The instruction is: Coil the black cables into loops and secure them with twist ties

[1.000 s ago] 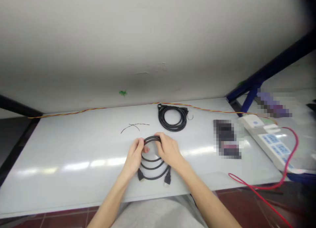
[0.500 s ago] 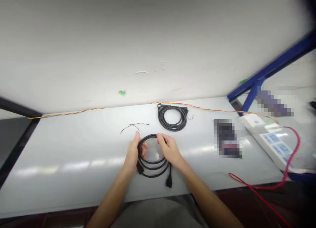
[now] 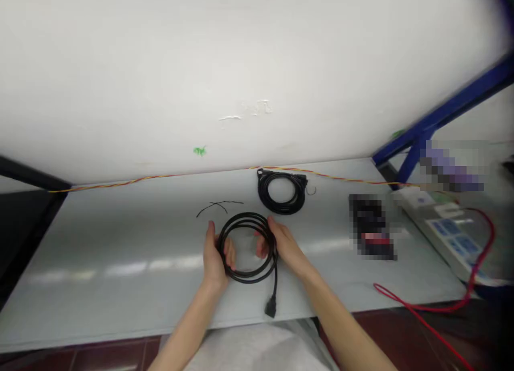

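Note:
A black power cable is wound into several loops between my two hands, over the front part of the table. My left hand curls around the left side of the coil, fingers through its middle and thumb raised outside. On the opposite side, my right hand grips the loops, thumb on top and fingertips inside the ring. One cable end hangs toward me with a black plug; the other end cannot be made out. Beyond my hands lies a second coiled black cable. Thin black ties rest left of it.
A white power strip with a red cord lies at the right. Near it is a blurred-out dark object. A twisted red-yellow wire runs along the wall. Blue frame bars stand at the right.
My right hand has moved from the top of the coil to its right side. The loops have become rounder and more even, and the plug that showed by my left hand is out of sight.

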{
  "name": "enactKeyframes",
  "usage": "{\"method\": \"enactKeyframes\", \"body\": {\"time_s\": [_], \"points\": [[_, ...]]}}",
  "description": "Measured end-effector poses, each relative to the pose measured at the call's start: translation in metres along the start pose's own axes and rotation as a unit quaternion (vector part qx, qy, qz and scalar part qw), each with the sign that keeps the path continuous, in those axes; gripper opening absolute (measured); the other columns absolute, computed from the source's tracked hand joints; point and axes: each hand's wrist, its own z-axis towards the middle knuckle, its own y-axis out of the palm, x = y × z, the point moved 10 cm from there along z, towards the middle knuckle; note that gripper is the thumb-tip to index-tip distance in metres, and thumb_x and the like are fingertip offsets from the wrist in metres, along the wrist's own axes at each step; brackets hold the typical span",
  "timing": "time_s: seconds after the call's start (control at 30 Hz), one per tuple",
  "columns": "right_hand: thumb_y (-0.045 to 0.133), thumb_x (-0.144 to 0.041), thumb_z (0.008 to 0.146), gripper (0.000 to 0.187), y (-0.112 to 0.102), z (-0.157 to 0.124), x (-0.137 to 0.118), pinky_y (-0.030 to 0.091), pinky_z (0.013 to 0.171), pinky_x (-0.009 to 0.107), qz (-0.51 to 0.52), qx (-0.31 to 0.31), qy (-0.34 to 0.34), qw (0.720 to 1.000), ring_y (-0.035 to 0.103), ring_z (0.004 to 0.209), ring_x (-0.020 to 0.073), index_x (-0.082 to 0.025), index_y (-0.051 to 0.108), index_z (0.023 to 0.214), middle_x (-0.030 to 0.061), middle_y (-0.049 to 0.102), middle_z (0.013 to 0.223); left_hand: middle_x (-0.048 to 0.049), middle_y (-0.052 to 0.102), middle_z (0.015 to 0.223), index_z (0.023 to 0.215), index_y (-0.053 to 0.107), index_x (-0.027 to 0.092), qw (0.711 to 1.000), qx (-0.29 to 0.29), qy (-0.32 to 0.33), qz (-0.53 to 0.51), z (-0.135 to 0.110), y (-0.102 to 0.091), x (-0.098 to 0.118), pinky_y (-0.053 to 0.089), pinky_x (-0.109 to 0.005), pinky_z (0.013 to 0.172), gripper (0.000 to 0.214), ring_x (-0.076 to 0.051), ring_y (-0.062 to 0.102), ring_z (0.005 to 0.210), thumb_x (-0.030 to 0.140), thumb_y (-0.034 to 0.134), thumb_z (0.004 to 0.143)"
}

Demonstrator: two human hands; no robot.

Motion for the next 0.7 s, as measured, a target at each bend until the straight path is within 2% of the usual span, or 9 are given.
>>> {"method": "enactKeyframes", "body": {"time_s": [0.1,0.2,0.3,0.4,0.53,0.6,0.7], "points": [[0.044,-0.082,0.093,0.07,0.001,-0.002,-0.004,0.051,0.056,0.031,0.027,-0.074,0.055,0.995,0.064,0.057,0.0199,-0.017,0.068,0.088,0.0059,0.069,0.064,0.0027,0.027,0.031,0.041,0.03,0.025,0.993,-0.047,-0.053,0.096,0.002,0.003,-0.009,0.014,-0.028,0.037,0.079,-0.01,0.029,0.027,0.086,0.033,0.093],[0.036,-0.087,0.093,0.077,0.013,-0.006,-0.005,0.049,0.051,0.029,0.037,-0.171,0.138,0.975,0.06,0.052,0.0175,-0.017,0.066,0.089,0.0029,0.064,0.06,0.0006,0.033,0.03,0.04,0.038,0.024,0.979,-0.057,-0.055,0.188,0.005,0.001,-0.01,0.021,-0.028,0.038,0.081,-0.012,0.034,0.028,0.086,0.035,0.092],[0.049,-0.079,0.094,0.065,0.021,-0.006,-0.006,0.032,0.04,0.021,0.037,-0.226,0.18,0.957,0.038,0.041,0.0087,-0.017,0.06,0.08,-0.007,0.043,0.047,-0.0027,0.047,0.036,0.047,0.052,0.022,0.961,-0.017,0.001,0.276,0.008,-0.008,0.005,0.034,-0.028,0.043,0.084,-0.015,0.046,0.035,0.087,0.026,0.093],[0.056,-0.064,0.099,0.051,0.029,-0.009,-0.003,0.016,0.04,0.018,0.098,-0.269,0.224,0.932,0.014,0.043,0.0051,-0.019,0.052,0.075,-0.0129,0.026,0.049,-0.0028,0.052,0.044,0.05,0.052,0.022,0.939,0.034,0.085,0.33,0.005,-0.018,0.028,0.036,-0.028,0.048,0.081,-0.016,0.05,0.044,0.083,0.025,0.096],[0.047,-0.051,0.105,0.043,0.019,-0.006,0.004,0.011,0.041,0.02,0.14,-0.238,0.246,0.929,0.009,0.046,0.0057,-0.02,0.049,0.075,-0.0127,0.024,0.051,0.0028,0.035,0.048,0.052,0.038,0.022,0.897,0.106,0.173,0.392,0.001,-0.036,0.053,0.027,-0.027,0.049,0.068,-0.013,0.037,0.05,0.073,0.047,0.096],[0.045,-0.047,0.106,0.041,0.012,-0.004,0.007,0.011,0.042,0.021,0.142,-0.223,0.242,0.933,0.01,0.046,0.0056,-0.019,0.051,0.076,-0.0126,0.025,0.051,0.0039,0.029,0.051,0.052,0.034,0.022,0.885,0.113,0.181,0.414,0.003,-0.046,0.058,0.024,-0.027,0.05,0.065,-0.012,0.031,0.052,0.068,0.056,0.094],[0.045,-0.044,0.105,0.039,0.0,-0.001,0.009,0.01,0.044,0.021,0.138,-0.198,0.224,0.944,0.011,0.046,0.0046,-0.018,0.051,0.077,-0.0131,0.024,0.052,0.0043,0.027,0.052,0.051,0.032,0.022,0.875,0.122,0.169,0.437,0.007,-0.065,0.064,0.023,-0.026,0.051,0.064,-0.012,0.029,0.053,0.064,0.059,0.093]]}}
